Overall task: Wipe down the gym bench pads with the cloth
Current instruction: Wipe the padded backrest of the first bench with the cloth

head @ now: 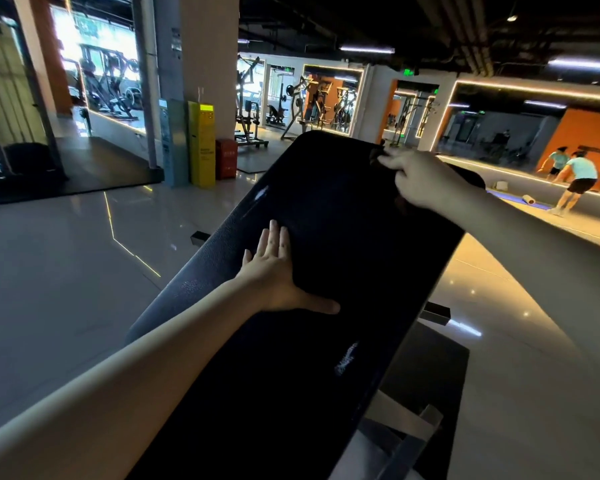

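Note:
A long black bench pad runs from the bottom of the view up and away to the middle. My left hand lies flat on its left half, fingers straight and thumb spread to the right. My right hand is at the pad's far right corner, fingers curled around a small dark cloth that is bunched against the pad's edge. Most of the cloth is hidden under the hand and hard to tell from the pad.
The bench's metal frame and a dark floor mat lie below the pad at right. Glossy floor surrounds the bench. A yellow kiosk and red box stand by a pillar. A person bends near a mirror wall.

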